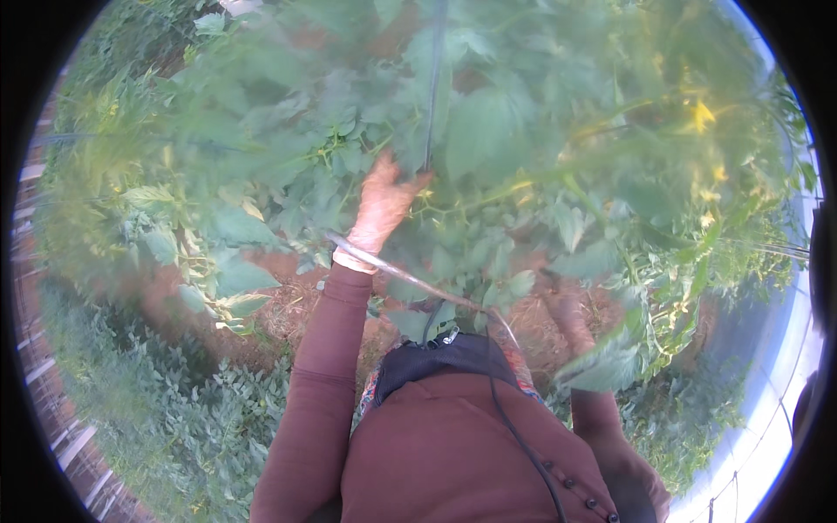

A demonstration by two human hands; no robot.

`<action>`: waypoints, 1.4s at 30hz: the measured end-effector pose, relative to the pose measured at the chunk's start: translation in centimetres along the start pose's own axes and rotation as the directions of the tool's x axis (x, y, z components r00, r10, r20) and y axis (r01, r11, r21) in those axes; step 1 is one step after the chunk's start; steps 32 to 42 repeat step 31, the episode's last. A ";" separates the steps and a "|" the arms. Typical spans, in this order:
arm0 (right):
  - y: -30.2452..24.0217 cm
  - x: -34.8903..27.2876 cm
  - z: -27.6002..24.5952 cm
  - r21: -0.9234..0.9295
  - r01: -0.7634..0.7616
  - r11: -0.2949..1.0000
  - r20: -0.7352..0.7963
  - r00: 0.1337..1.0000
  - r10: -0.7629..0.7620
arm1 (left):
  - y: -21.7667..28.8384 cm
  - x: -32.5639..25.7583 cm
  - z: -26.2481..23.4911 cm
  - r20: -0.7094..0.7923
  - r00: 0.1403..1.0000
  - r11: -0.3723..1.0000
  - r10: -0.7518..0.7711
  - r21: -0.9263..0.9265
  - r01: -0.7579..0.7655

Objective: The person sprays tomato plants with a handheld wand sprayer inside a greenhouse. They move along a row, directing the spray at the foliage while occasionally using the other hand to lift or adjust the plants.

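My left hand (384, 205), in a thin pale glove with a white cuff, reaches forward into the leafy green plants (488, 131). One finger points up into the leaves, and another digit stretches right, close to a dark upright cord (433, 96). A gap shows between them, and I see nothing held there. Lower on the right, my right hand (568, 309) is smeared and partly covered by leaves, near the brown soil. Its fingers are not clear. A thin pale rod (410, 279) runs slantwise from my left wrist to the front of my waist.
Blurred foliage with yellow flowers (700, 115) hangs close in front. Dry, straw-strewn soil (301, 301) shows between the plants. Lower leafy plants (218, 418) stand at the left. A black cable (514, 423) runs down my front. Pale sheeting (754, 462) borders the right side.
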State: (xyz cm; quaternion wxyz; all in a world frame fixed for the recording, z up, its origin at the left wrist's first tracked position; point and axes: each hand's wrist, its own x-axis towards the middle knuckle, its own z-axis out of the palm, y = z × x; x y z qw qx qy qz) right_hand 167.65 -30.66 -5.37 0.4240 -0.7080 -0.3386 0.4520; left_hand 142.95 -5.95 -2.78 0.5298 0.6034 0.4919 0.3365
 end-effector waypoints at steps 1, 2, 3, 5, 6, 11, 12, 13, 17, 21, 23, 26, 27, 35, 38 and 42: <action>-1.7 -0.6 0.2 0.001 0.028 1.000 -0.032 0.999 -0.028 | -0.2 0.0 0.0 0.016 1.000 0.997 -0.008 -0.074 0.009; -3.7 -0.8 0.6 -0.014 0.069 0.997 -0.070 0.995 -0.070 | -0.5 0.0 -0.1 0.033 0.999 0.989 -0.012 -0.147 0.017; -5.9 -1.0 1.0 -0.006 0.156 0.988 -0.095 0.983 -0.156 | -0.8 0.2 -0.3 0.045 0.999 0.975 -0.028 -0.220 0.038; -10.4 -1.5 2.0 0.251 0.377 0.892 -0.168 0.924 -0.344 | -0.7 -0.1 -0.1 0.070 0.995 0.974 -0.064 -0.213 0.078; -12.6 -1.3 1.6 0.097 0.444 0.891 -0.119 0.894 -0.432 | -1.0 -0.1 -0.2 0.074 0.995 0.969 -0.072 -0.231 0.087; -15.3 1.8 3.1 0.179 0.413 0.893 -0.719 0.674 -0.168 | -0.6 0.3 -0.6 0.062 0.998 0.999 0.029 -0.019 -0.028; -15.7 2.5 2.9 0.236 0.482 0.844 -0.708 0.680 -0.191 | -0.4 0.2 -0.6 0.067 0.998 0.999 -0.003 -0.032 0.005; -16.2 3.2 2.6 0.034 0.517 0.856 -0.695 0.628 -0.351 | -0.2 0.0 -1.0 0.094 0.995 1.000 -0.016 -0.001 0.016; -20.0 5.6 2.5 -0.455 0.634 0.626 -0.396 0.485 -0.780 | 0.7 -1.1 -3.0 0.152 0.988 0.997 -0.025 0.073 0.014; -24.7 8.9 4.1 0.208 0.687 0.696 -0.360 0.716 -0.599 | 0.5 -2.0 -3.7 0.130 0.990 0.992 -0.062 0.116 0.047; -26.4 10.2 5.0 0.161 0.684 0.711 -0.317 0.718 -0.619 | 0.2 -2.7 -3.5 0.071 0.997 0.989 -0.018 0.151 0.007; -27.8 12.3 7.1 0.011 0.670 0.743 -0.205 0.729 -0.654 | -0.4 -3.3 -3.9 0.089 0.995 0.994 -0.042 0.101 0.033; -28.1 13.0 8.1 0.083 0.651 0.754 -0.172 0.755 -0.633 | -0.7 -3.7 -4.1 0.112 0.993 0.995 -0.027 0.095 0.016; -28.8 15.4 10.2 -0.237 0.591 0.771 0.003 0.794 -0.608 | -2.0 -3.4 -4.5 0.192 0.979 0.987 0.075 -0.157 -0.045; -28.8 15.4 10.2 -0.237 0.591 0.771 0.003 0.794 -0.608 | -2.0 -3.4 -4.5 0.192 0.979 0.987 0.075 -0.157 -0.045; -28.8 15.4 10.2 -0.237 0.591 0.771 0.003 0.794 -0.608 | -2.0 -3.4 -4.5 0.192 0.979 0.987 0.075 -0.157 -0.045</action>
